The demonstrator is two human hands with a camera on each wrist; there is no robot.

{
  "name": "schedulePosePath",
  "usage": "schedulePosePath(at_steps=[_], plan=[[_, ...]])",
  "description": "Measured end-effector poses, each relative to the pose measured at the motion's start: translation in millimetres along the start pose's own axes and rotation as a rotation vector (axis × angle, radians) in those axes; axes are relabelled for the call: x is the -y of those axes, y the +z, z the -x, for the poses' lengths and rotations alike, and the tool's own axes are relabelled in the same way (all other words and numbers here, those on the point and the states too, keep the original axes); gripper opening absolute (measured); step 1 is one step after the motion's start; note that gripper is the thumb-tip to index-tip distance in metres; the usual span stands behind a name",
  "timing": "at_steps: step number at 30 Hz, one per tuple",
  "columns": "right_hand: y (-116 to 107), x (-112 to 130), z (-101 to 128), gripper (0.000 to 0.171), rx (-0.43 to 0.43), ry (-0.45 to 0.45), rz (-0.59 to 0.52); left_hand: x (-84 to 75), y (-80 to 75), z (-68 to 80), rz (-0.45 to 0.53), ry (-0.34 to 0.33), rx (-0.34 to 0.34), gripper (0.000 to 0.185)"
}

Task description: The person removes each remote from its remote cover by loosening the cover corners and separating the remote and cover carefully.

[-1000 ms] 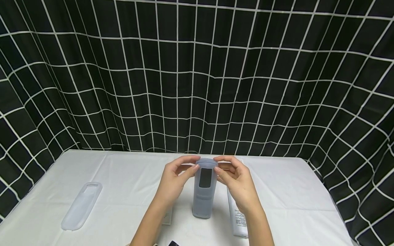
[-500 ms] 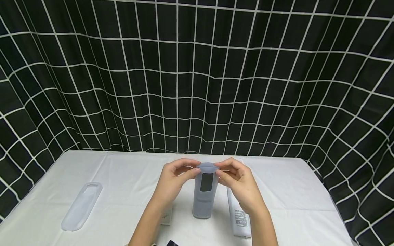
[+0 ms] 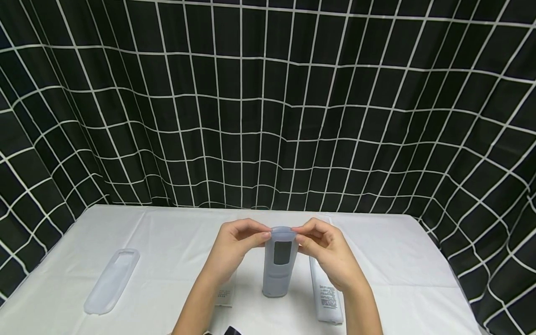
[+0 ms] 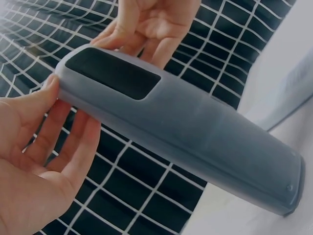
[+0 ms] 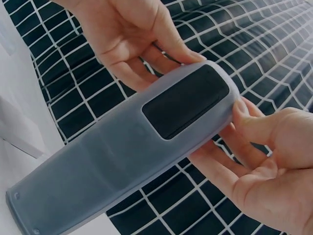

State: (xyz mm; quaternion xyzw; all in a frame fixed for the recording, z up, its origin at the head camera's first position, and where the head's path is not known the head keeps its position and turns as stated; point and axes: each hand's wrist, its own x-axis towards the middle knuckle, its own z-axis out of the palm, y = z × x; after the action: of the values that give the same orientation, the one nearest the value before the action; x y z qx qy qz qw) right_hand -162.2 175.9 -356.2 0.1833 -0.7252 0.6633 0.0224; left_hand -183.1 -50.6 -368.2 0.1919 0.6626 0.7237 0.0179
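Observation:
A long blue-grey translucent sleeve (image 3: 278,274), shaped like a remote control cover, stands nearly upright on the white table. Near its top is a dark rectangular window (image 4: 113,73). My left hand (image 3: 230,249) pinches the upper left edge between thumb and fingers. Opposite it, my right hand (image 3: 331,256) pinches the upper right edge, thumb on the near side. In the right wrist view, the sleeve's smooth lower body (image 5: 83,171) slants down to the table, with small dots at its bottom end.
A pale, similarly shaped sleeve (image 3: 110,281) with a rectangular cutout lies at the left. A white slab with printed text (image 3: 328,300) lies by my right forearm, and another printed white piece (image 3: 225,294) by my left. A black grid curtain (image 3: 268,116) hangs behind the table (image 3: 176,232).
Both hands have come down slightly with the sleeve's top, which now leans a little more toward me. Its foot stays in place. My right forearm has shifted slightly right, uncovering more of the printed slab.

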Motion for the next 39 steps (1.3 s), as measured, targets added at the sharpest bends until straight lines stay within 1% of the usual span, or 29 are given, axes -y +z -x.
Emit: schedulePosePath(at_steps=[4, 13, 24, 39], plan=[[-1, 0, 0, 0.005, 0.010, -0.002, -0.017, -0.5, 0.7, 0.1, 0.002, -0.012, -0.007, 0.017], [2, 2, -1, 0.011, -0.028, 0.026, -0.010, 0.7, 2.8, 0.5, -0.001, -0.026, -0.021, 0.019], [6, 3, -2, 0.015, -0.064, 0.036, -0.001, 2.9, 2.6, -0.3, 0.001, -0.041, -0.034, 0.019], [10, 4, -4, 0.011, -0.135, 0.089, 0.009, 6.5, 4.8, -2.2, 0.026, -0.014, -0.035, 0.019]])
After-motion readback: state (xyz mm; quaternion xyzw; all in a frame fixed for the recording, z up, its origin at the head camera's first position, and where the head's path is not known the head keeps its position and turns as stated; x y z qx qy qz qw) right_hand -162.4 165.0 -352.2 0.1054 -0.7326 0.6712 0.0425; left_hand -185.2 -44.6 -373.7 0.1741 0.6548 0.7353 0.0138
